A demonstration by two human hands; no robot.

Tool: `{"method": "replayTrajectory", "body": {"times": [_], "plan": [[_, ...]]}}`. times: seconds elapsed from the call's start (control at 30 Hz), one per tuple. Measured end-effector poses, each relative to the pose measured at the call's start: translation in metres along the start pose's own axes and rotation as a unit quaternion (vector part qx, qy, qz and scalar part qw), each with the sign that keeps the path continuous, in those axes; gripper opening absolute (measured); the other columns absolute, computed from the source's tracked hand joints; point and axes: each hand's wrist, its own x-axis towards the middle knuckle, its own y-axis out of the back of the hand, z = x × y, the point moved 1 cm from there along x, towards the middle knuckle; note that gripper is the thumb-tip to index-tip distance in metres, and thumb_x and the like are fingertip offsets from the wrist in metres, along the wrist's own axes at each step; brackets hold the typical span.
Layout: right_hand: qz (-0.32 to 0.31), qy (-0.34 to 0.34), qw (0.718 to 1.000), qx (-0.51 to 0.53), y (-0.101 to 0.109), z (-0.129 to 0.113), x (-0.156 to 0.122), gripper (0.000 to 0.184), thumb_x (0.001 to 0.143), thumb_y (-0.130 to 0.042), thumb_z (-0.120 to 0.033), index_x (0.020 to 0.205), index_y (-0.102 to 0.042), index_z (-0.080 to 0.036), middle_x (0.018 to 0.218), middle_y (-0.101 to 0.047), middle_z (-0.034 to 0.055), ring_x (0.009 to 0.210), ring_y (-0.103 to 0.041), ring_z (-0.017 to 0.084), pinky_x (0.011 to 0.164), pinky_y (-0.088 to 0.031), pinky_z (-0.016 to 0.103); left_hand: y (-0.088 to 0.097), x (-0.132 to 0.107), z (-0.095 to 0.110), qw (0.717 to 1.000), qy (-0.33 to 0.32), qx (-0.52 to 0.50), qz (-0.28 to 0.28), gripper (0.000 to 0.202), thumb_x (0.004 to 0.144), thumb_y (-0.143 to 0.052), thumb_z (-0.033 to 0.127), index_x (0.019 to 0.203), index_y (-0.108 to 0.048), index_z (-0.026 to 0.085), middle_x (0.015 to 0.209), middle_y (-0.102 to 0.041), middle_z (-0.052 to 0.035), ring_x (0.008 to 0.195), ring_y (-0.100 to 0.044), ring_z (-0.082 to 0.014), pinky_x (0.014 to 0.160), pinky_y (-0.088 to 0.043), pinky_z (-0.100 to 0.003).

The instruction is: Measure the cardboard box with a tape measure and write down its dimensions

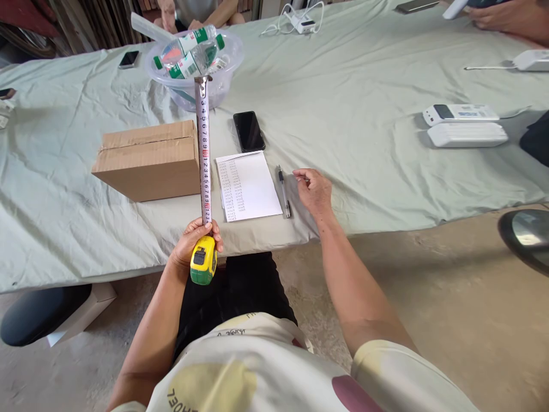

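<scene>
My left hand (195, 243) is wrapped around a yellow and green tape measure (203, 260) at the table's front edge. Its metal blade (205, 160) is drawn out away from me, with the hooked end in front of the plastic basin. Along the blade's left side stands a closed cardboard box (150, 160). To the right lie white paper sheets (255, 194) with handwritten columns of figures. A pen (283, 191) lies beside the sheets. Just right of the pen, my right hand (316, 191) rests on the cloth, empty, its fingers loosely bent and apart.
A black phone (249, 131) lies beyond the sheets. The clear basin (193, 94) holds several plastic bottles. White devices (463, 123) lie at right, and a power bank with cable (302, 23) at the back. Other people's hands show at the far edge. A stool (47, 312) stands lower left.
</scene>
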Motion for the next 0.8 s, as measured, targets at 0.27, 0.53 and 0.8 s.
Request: {"method": "replayTrajectory", "body": {"times": [0.27, 0.53, 0.8], "plan": [[-0.006, 0.005, 1.000, -0.012, 0.0018, -0.0013, -0.0007, 0.028, 0.081, -0.049, -0.018, 0.097, -0.072, -0.022, 0.101, -0.077, 0.0076, 0.087, -0.072, 0.023, 0.085, -0.059, 0.041, 0.0010, -0.0004, -0.0014, 1.000, 0.001, 0.000, 0.005, 0.027, 0.079, -0.077, 0.036, 0.074, -0.062, 0.014, 0.065, -0.061, -0.0007, 0.052, -0.065, -0.0152, 0.051, -0.050, -0.024], [-0.010, 0.008, 1.000, -0.015, 0.0017, 0.0003, -0.0004, 0.029, 0.081, -0.048, -0.017, 0.098, -0.071, -0.021, 0.101, -0.076, 0.0083, 0.088, -0.073, 0.023, 0.086, -0.058, 0.041, 0.0016, -0.0013, -0.0015, 1.000, -0.009, -0.008, -0.002, 0.025, 0.081, -0.076, 0.034, 0.073, -0.063, 0.014, 0.067, -0.062, -0.0007, 0.053, -0.065, -0.0150, 0.053, -0.049, -0.025], [-0.005, -0.006, 1.000, 0.000, -0.0009, 0.0009, -0.0006, 0.029, 0.080, -0.047, -0.019, 0.097, -0.070, -0.022, 0.101, -0.076, 0.0086, 0.088, -0.073, 0.023, 0.088, -0.058, 0.043, -0.0005, -0.0022, -0.0030, 0.998, -0.060, -0.021, -0.015, 0.026, 0.080, -0.077, 0.035, 0.069, -0.067, 0.014, 0.059, -0.061, -0.0037, 0.069, -0.065, -0.0171, 0.071, -0.051, -0.027]]}}
